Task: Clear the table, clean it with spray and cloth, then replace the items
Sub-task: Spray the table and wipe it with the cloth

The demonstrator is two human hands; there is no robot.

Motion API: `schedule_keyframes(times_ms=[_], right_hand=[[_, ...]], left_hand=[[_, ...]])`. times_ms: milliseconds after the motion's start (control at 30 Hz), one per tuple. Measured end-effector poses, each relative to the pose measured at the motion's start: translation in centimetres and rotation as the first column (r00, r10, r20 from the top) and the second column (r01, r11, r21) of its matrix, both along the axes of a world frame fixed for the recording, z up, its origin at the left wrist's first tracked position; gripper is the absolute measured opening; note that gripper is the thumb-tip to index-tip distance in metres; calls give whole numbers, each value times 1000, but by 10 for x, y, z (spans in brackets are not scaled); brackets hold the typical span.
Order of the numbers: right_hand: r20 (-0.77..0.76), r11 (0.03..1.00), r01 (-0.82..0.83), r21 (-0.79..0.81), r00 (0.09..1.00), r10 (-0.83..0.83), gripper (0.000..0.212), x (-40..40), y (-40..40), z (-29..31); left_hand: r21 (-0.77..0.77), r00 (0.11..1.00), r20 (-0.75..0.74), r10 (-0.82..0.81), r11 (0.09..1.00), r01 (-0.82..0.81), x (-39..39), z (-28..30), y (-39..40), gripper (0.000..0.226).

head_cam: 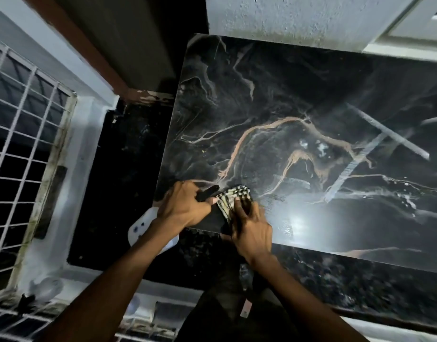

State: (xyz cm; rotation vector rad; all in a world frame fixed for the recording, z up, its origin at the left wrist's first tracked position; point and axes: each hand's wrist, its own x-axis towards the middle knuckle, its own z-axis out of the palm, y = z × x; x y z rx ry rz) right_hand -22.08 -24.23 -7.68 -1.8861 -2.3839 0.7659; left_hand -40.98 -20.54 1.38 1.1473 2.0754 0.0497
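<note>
Left hand [185, 206] curled round a dark spray head [207, 192], the white plastic bottle [143, 227] below mostly hidden by the wrist. Right hand [252, 228] presses a folded checked cloth [233, 197] with fingers spread, at the near-left corner of the glossy black marble-patterned table [298, 107]. Motion blur right. White window grille [22, 124] far left.

The table [311, 99] is black, marbled with pale grey and tan-orange veins. The cloth [233, 197] at its near left corner is checked in black and cream. A black object [207, 192] lies beside it. The window grille [17, 124] at left is white, and the wall [286, 16] beyond is pale, speckled grey.
</note>
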Motion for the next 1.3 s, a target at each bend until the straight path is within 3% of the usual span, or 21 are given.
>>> schedule_keyframes(times_ms=[100,233,333,467,567,700,767,833,900,1033,1100,1167,1233,1300], right_hand=[[5,987,-96,125,995,96,56,-8,2,-2],[-42,961,-242,133,967,250,68,-13,12,-11],[-40,940,-300,162,950,310,73,-7,16,-12],[-33,923,-340,181,936,351,76,1,26,-14],[-55,940,-295,169,950,308,71,4,59,-18],[-57,985,-27,171,998,38,68,-23,150,-18],[-14,983,21,181,1000,-19,68,-49,188,-13],[22,979,-56,194,998,53,71,-80,191,-9],[-4,951,-236,199,970,242,70,-108,161,-10],[-74,806,-561,192,810,581,48,-117,66,-20],[-67,745,-643,180,747,661,48,-95,71,-20],[25,774,-606,186,790,613,51,-76,115,-19],[61,897,-375,233,926,372,53,-62,181,-17],[75,959,-156,236,987,142,59,-54,230,-12]], left_hand=[[-20,1000,-14,15,1000,-16,-11,-8,-5,62],[42,997,72,-40,998,37,-13,-11,4,50],[6,997,44,-65,998,65,3,-7,18,36],[35,997,74,-36,999,33,20,-1,35,48],[91,994,106,29,995,-38,10,-4,43,49],[186,985,72,153,969,-165,-15,-8,41,49],[209,975,53,214,953,-220,-27,-10,39,47],[209,964,54,261,941,-267,-38,-10,37,41],[206,949,32,314,927,-313,-47,-8,35,36],[208,934,-9,357,914,-348,-57,-7,27,43],[195,931,-22,363,915,-352,-57,-9,26,42],[193,934,5,357,916,-352,-60,-12,25,35],[206,934,44,354,912,-355,-61,-11,24,30],[217,938,58,342,913,-346,-59,-10,24,30]])
